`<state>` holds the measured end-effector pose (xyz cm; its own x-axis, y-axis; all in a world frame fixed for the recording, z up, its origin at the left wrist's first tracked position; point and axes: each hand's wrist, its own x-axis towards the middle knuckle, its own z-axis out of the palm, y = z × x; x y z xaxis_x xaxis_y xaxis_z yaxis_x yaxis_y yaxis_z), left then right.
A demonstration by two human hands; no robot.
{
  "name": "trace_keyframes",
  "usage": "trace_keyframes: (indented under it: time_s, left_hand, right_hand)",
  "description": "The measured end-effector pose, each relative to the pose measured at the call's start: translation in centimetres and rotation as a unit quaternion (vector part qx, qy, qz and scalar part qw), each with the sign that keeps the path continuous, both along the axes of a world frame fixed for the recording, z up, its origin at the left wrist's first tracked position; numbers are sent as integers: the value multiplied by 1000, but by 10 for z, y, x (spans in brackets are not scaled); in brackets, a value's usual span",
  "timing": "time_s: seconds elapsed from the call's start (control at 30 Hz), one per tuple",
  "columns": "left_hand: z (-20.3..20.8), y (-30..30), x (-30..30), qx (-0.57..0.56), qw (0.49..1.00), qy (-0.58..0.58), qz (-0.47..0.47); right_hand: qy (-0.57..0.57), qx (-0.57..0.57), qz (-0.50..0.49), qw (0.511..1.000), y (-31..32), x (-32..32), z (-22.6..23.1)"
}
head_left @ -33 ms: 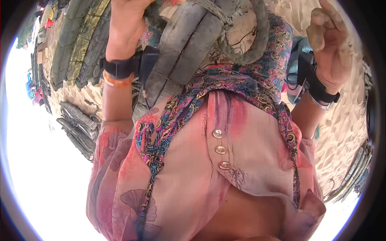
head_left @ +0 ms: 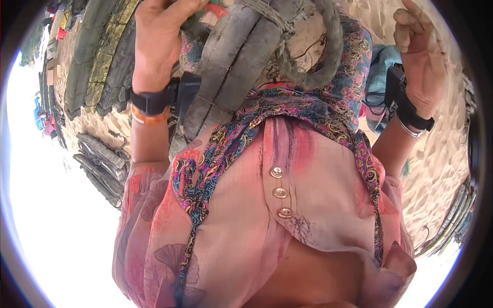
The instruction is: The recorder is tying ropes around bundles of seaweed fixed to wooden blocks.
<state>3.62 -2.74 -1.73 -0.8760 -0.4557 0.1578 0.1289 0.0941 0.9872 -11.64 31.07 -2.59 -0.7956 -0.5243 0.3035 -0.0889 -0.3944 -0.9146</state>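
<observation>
At the upper left, my left hand (head_left: 160, 43) is raised, its thumb bent inward beside a grey bundle; its fingertips are cut off by the upper edge. Its grip looks closed, but what it holds is hidden. A scrap of red and green material (head_left: 215, 9) shows near the thumb. The long grey bundle (head_left: 226, 66), split by a dark lengthwise seam, slants across my lap. Cord (head_left: 269, 15) binds its upper end, and a thick grey rope loop (head_left: 334, 46) hangs beside it. My right hand (head_left: 423, 66) is held up at the right, away from the bundle, fingers curled together; anything between them is too small to see.
Long dark and yellow-green bundles (head_left: 97, 56) lie on the sand at the left, with smaller grey ones (head_left: 100, 159) nearer. More thin bundles (head_left: 454, 215) lie at the far right. A patterned apron (head_left: 354, 66) covers my lap, and blue-grey cloth (head_left: 382, 61) lies right of it.
My left hand has come slightly down, showing more of its thumb and fingers. The right hand has shifted very little; the bundle stays almost where it was.
</observation>
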Motion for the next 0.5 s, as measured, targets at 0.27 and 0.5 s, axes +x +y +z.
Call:
trace_keyframes:
  time_s: [0.27,0.5]
  left_hand:
    - [-12,48,19,-264,963,-33,-45]
    - [-41,36,12,-244,969,-25,27]
  right_hand:
    - [-148,213,-80,963,25,12,-63]
    - [-151,115,-278,942,60,-10,-89]
